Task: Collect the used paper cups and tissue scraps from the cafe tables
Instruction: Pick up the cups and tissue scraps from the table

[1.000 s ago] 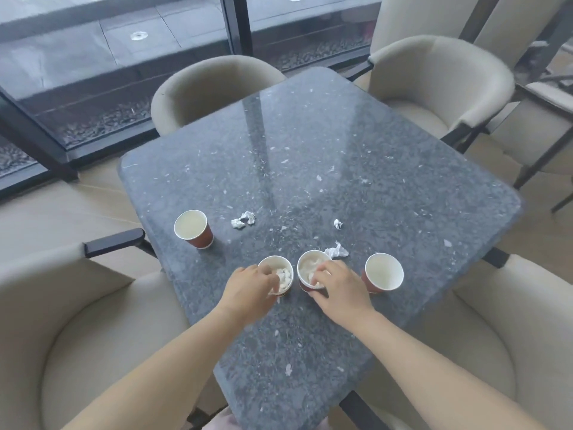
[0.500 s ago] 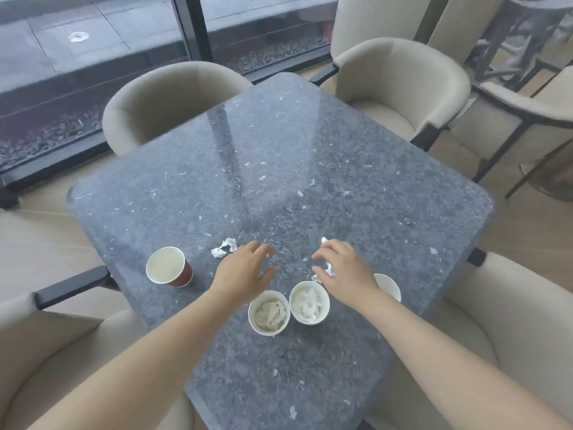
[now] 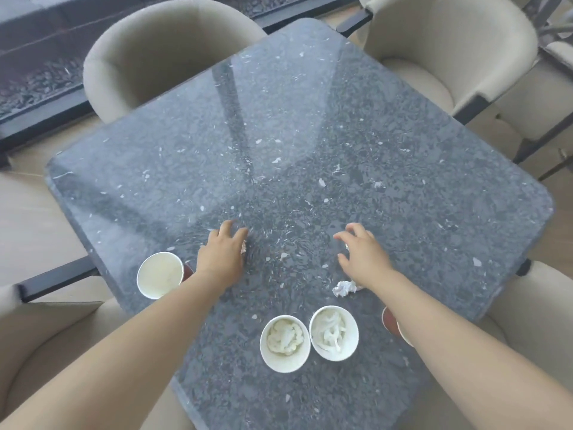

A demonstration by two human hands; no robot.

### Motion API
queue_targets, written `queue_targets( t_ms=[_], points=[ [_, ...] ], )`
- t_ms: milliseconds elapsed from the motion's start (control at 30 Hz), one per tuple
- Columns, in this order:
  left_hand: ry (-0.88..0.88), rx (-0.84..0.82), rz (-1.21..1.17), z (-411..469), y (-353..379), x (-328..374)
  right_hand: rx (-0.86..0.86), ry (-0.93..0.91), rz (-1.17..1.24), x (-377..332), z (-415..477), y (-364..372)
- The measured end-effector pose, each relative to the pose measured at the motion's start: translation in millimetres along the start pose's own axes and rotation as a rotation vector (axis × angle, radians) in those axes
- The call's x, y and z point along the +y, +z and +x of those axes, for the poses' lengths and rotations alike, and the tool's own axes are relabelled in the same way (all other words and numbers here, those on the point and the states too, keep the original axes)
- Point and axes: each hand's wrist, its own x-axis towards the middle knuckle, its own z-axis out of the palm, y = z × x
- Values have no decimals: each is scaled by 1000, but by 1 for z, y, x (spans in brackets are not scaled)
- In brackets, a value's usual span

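A: At the speckled grey stone table's [image 3: 279,135] near edge?
B: Two white paper cups [image 3: 264,349] [image 3: 354,338], stuffed with crumpled tissue [image 3: 283,336].
A: Hands?
B: Left hand [image 3: 221,259] and right hand [image 3: 362,254] curl over white scraps [image 3: 244,247] farther out; hold unclear.

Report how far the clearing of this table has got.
Done: the front-left cup and front-right cup hold tissue scraps. In hand: the left hand covers a small scrap, the right hand a second scrap; grip unclear. Left: the crumpled tissue beside the right wrist, the empty cup, and a hidden cup under the right forearm.
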Motion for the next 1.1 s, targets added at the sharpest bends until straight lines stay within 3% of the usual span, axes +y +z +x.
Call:
queue_targets(
  t_ms=[133, 300, 400, 733, 1100],
  points=[
    [-18, 4, -84, 3, 10, -1, -47, -19, 6, -3, 5, 9],
    [120, -115, -138, -6, 13, 5, -131, -66, 67, -13, -7, 12],
    [191, -126, -171, -21, 8, 11, -77, -116, 120, -19, -21, 6],
    [353, 117, -474, -113, -36, 61, 134, -230, 333, -48, -110, -11],
    [351, 57, -379, -160, -15, 66, 161, -277, 358, -75, -153, -2]
  ],
)
